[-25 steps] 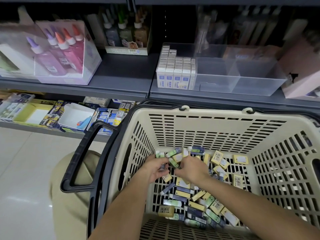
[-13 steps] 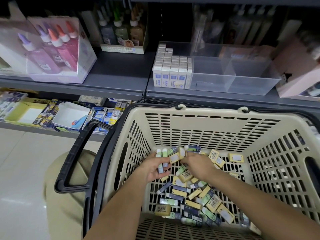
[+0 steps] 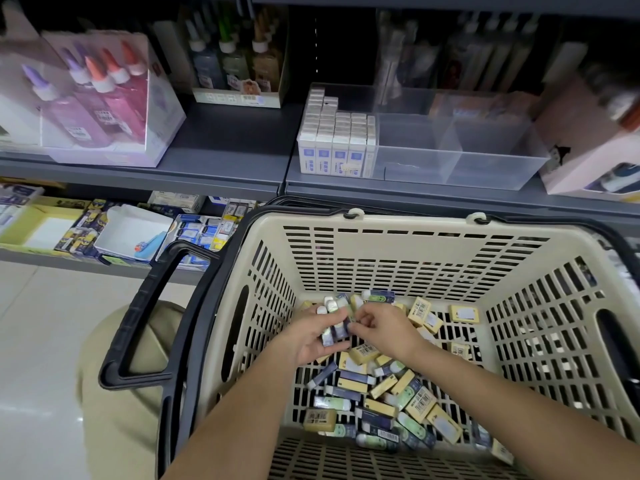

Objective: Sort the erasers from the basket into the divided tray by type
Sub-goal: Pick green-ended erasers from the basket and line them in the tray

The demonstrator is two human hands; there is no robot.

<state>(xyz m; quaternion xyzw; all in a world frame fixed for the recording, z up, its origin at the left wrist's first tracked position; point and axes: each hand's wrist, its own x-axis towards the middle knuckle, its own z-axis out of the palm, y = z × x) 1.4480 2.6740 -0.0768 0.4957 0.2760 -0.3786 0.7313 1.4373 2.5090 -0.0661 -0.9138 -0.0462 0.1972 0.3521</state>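
Note:
A beige slotted basket (image 3: 398,261) with black handles holds several loose erasers (image 3: 391,389) in yellow, dark blue and green sleeves. Both hands are down inside it. My left hand (image 3: 311,336) holds a small bunch of blue and green sleeved erasers (image 3: 334,322), fingers curled round them. My right hand (image 3: 384,327) pinches at the same bunch from the right. On the shelf above stands the clear divided tray (image 3: 485,157); its left compartment is packed with upright white and blue erasers (image 3: 337,143), and its two right compartments look bare.
Glue bottles in a display box (image 3: 97,102) stand on the shelf at left, more bottles (image 3: 235,67) behind. A pink box (image 3: 595,147) sits right of the tray. The lower shelf (image 3: 114,233) holds stationery boxes. Shiny floor lies at left.
The erasers in my left hand have grown into a fuller bunch, and my right hand has moved in from the pile to meet it. The view shifted slightly.

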